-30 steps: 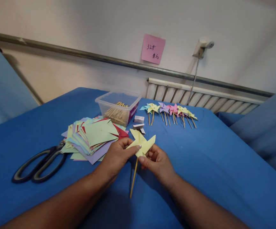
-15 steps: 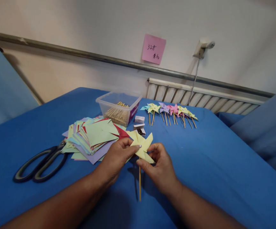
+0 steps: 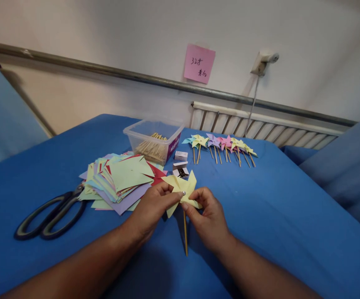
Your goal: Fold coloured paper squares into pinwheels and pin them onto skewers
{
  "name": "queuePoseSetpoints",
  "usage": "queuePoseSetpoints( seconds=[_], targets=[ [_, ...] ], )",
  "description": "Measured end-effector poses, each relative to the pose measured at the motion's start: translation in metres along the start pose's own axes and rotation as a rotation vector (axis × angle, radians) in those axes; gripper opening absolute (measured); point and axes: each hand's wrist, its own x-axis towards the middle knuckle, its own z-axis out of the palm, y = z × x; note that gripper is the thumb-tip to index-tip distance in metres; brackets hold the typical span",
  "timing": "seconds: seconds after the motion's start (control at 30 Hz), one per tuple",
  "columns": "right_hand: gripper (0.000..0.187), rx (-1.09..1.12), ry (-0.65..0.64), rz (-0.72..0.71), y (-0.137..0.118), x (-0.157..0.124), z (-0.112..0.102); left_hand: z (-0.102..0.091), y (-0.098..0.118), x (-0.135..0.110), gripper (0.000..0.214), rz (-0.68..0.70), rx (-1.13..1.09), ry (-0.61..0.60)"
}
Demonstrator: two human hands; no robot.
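Between my hands is a pale yellow paper pinwheel (image 3: 182, 186) with a silver pin head at its centre. Its thin wooden stick (image 3: 185, 234) points down toward me. My left hand (image 3: 156, 205) grips the pinwheel from the left, thumb beside the pin head and the other fingers behind the paper. At the lower right blade, my right hand (image 3: 209, 216) pinches the paper with thumb and forefinger, close to the top of the stick. Just beyond the pinwheel stands a small open box (image 3: 180, 170) with dark bits in it.
Left of my hands lies a pile of cut coloured paper (image 3: 126, 178), with large scissors (image 3: 50, 214) beside it. Behind are a clear plastic tub (image 3: 173, 145) of wooden sticks and a small closed box (image 3: 180, 155). Several finished pinwheels (image 3: 214, 141) lie at the back right.
The pinwheel has turned a little, and its stick now slants with the lower end to the right. My right thumb has moved up onto the lower right blade.
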Motion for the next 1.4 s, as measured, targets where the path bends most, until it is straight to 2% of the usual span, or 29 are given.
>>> queuePoseSetpoints(
  seconds=[0.23, 0.5, 0.63, 0.73, 0.97, 1.13, 1.3, 1.4],
  targets=[
    [0.022, 0.099, 0.016, 0.015, -0.006, 0.002, 0.0, 0.0, -0.002, 0.002, 0.024, -0.016, -0.041, 0.029],
    [0.012, 0.112, -0.015, -0.018, -0.006, 0.003, -0.002, 0.002, 0.002, 0.0, 0.024, -0.002, -0.045, 0.05],
    [0.015, 0.174, 0.025, -0.033, -0.006, 0.004, -0.002, 0.004, 0.005, -0.001, 0.023, 0.009, -0.055, -0.008],
    [0.012, 0.133, 0.039, -0.052, -0.008, 0.005, -0.003, 0.004, 0.005, -0.001, 0.022, 0.015, -0.055, -0.06],
    [0.014, 0.053, 0.095, -0.102, -0.013, 0.005, -0.004, 0.003, 0.005, -0.001, 0.024, -0.008, -0.068, -0.103],
    [0.012, 0.031, 0.083, -0.104, -0.013, 0.004, -0.004, 0.002, 0.003, 0.0, 0.024, 0.016, -0.069, -0.109],
    [0.016, 0.214, 0.082, -0.042, -0.012, 0.004, -0.008, 0.0, 0.006, 0.0, 0.027, 0.027, -0.095, -0.113],
    [0.022, 0.386, 0.085, 0.059, -0.012, 0.008, -0.012, -0.001, 0.008, -0.001, 0.029, 0.014, -0.135, -0.159]
  ],
)
